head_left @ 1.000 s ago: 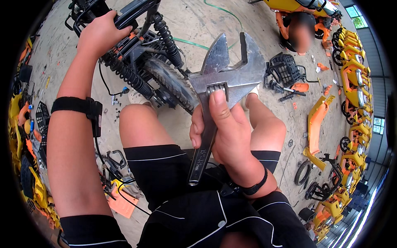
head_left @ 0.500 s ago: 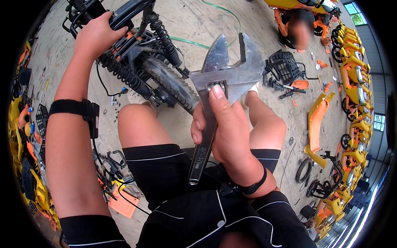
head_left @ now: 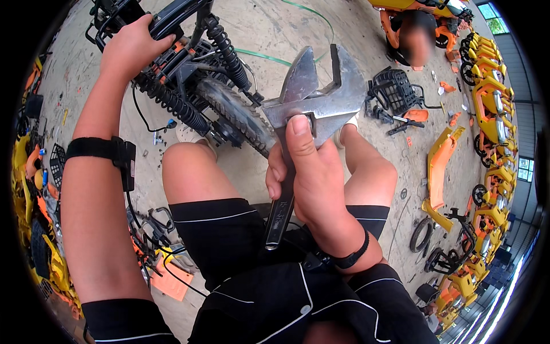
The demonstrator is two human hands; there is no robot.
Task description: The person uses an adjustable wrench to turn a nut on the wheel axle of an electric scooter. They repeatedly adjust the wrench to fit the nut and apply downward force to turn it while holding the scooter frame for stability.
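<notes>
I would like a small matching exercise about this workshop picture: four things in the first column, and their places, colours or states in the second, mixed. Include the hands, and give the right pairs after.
Things
1. adjustable wrench
2. left hand
3. wheel near the coil springs
4. long curved panel

Places, colours, states
A. dark, with a ridged tread
B. in the right hand, jaws apart
C. orange and yellow, lying on the floor
D. on a black bar

Right pairs: 1-B, 2-D, 3-A, 4-C
</notes>
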